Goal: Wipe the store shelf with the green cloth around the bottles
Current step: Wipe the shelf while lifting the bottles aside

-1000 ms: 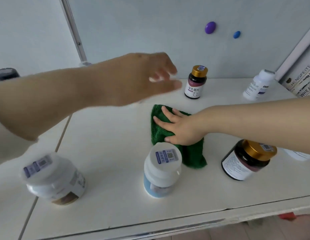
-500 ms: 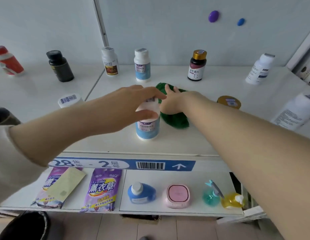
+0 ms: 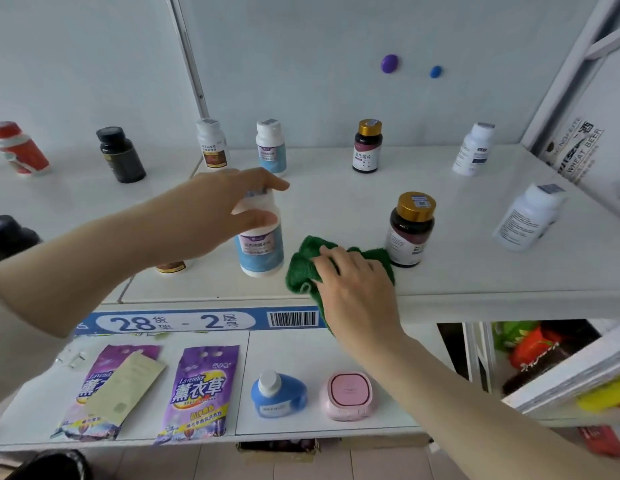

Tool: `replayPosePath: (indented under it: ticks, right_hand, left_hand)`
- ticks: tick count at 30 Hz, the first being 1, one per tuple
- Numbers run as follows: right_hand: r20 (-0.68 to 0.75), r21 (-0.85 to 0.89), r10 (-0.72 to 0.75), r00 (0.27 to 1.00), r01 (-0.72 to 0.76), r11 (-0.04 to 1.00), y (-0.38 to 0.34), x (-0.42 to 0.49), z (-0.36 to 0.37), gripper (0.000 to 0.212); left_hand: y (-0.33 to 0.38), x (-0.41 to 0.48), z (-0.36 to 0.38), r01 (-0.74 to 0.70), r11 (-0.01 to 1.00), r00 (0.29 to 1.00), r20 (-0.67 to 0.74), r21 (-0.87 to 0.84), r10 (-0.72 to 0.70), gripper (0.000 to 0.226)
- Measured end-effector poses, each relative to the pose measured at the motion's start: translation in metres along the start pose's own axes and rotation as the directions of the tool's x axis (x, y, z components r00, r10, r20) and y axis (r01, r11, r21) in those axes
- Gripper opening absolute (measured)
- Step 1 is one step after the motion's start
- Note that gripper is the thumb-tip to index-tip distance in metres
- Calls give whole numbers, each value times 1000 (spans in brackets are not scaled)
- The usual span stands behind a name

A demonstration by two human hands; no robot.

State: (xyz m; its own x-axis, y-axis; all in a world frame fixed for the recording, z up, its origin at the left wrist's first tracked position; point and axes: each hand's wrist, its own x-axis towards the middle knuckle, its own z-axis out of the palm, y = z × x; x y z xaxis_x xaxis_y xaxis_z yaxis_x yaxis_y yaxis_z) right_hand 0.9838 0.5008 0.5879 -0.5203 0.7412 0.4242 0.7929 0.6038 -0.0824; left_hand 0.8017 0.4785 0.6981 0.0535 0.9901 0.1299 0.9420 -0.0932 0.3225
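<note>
Watching from beside the shelf (image 3: 474, 271), I'd say the step in hand is clearing a spot so the cloth can pass. The left grip (image 3: 208, 216) is curled round the cap end of the blue-and-white bottle (image 3: 261, 252), thumb on the near side and fingers over the top. Whether the bottle's base is off the shelf I cannot tell.

The right grip (image 3: 357, 285) lies fairly flat, fingers spread, pressing on the green cloth (image 3: 301, 268). The cloth is bunched under it just right of the left grip's bottle, at the shelf's front edge, with part hanging over below the palm.

To do this well, I'd judge the left grip should lift the bottle straight up rather than drag it. The right grip can then sweep the cloth leftward through the freed spot. The gold-capped brown bottle (image 3: 410, 233) stands just beyond and right of the right grip, close against the cloth, so a broad stroke that way could knock it. The overhanging cloth could slip off unless the press is firm.
</note>
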Motion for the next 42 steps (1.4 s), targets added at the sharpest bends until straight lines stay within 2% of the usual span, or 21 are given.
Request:
replayPosePath:
  ticks: [3, 7, 9, 11, 12, 14, 16, 17, 19, 22, 24, 26, 29, 31, 33, 35, 37, 38, 39, 41, 42]
  right_hand:
    - [-123, -100, -84, 989, 72, 992, 5, -19, -4, 19]
    - [-202, -47, -117, 972, 109, 993, 15, -27, -14, 22]
    - [-134, 75, -67, 989, 78, 994, 17, -31, -22, 25]
    - [-9, 344, 118, 993, -107, 933, 18, -35, -35, 12]
    - [88, 502, 240, 967, -251, 827, 21, -37, -40, 9]
    - [314, 752, 410, 856, -488, 444, 30, -41, -51, 11]
    - [502, 818, 428, 752, -573, 46, 43, -47, -64, 14]
    - [553, 816, 419, 721, -571, -94, 51, -50, -71, 15]
    - [601, 797, 415, 683, -550, -250, 67, -57, -84, 25]
    - [575, 818, 465, 673, -487, -306, 92, -57, -104, 33]
    - [503, 864, 519, 691, -414, -287, 110, -49, -114, 32]
    - [419, 907, 580, 699, -353, -229, 128, -36, -120, 28]
    - [295, 946, 627, 721, -315, -84, 146, -13, -118, 16]
    - [236, 939, 637, 733, -341, 44, 153, 0, -109, 18]
    - [164, 903, 642, 749, -376, 208, 159, 11, -98, 19]
    - [20, 796, 620, 784, -388, 465, 165, 25, -86, 18]
    - [-81, 625, 527, 846, -369, 688, 167, 40, -72, 20]
    - [-32, 510, 450, 892, -373, 775, 165, 46, -63, 22]
    - [79, 372, 362, 929, -364, 854, 163, 50, -53, 30]
    - [331, 97, 233, 915, -278, 956, 160, 51, -31, 47]
    - [365, 31, 215, 906, -243, 969, 159, 52, -24, 53]
  left_hand:
    - [1, 4, 7, -51, 999, 999, 3, 1, 51, 41]
    - [4, 13, 18, -108, 994, 993, 41, 1, 108, 42]
    - [4, 17, 22, -118, 993, 991, 60, 4, 117, 42]
    - [4, 20, 25, -115, 993, 990, 77, 8, 114, 42]
    - [5, 21, 26, -116, 993, 990, 79, 9, 115, 42]
    - [6, 22, 29, -125, 992, 989, 81, 13, 124, 42]
    - [5, 23, 31, -132, 991, 987, 95, 22, 129, 43]
    - [5, 23, 32, -136, 990, 986, 102, 40, 131, 46]
    - [8, 23, 30, -165, 978, 984, 84, 125, 156, 56]
    - [31, 27, 21, -233, 965, 970, -41, 118, 239, 76]
    - [55, 34, 22, -308, 951, 947, -92, 24, 309, 72]
    - [78, 48, 31, -360, 933, 933, -37, -14, 359, 65]
    - [102, 73, 50, -310, 949, 940, 128, -61, 316, 64]
    - [108, 86, 63, -244, 967, 946, 202, -75, 254, 61]
    - [110, 92, 75, -199, 975, 945, 242, -100, 218, 55]
    - [110, 94, 79, -152, 977, 946, 265, -151, 188, 46]
    - [107, 94, 71, -88, 978, 951, 278, -188, 139, 36]
    - [103, 94, 64, -53, 981, 955, 279, -188, 105, 35]
    - [97, 94, 56, -26, 984, 960, 271, -177, 74, 36]
    - [83, 94, 38, 7, 988, 973, 230, -153, 28, 43]
    - [76, 95, 29, 21, 989, 978, 208, -144, 9, 48]
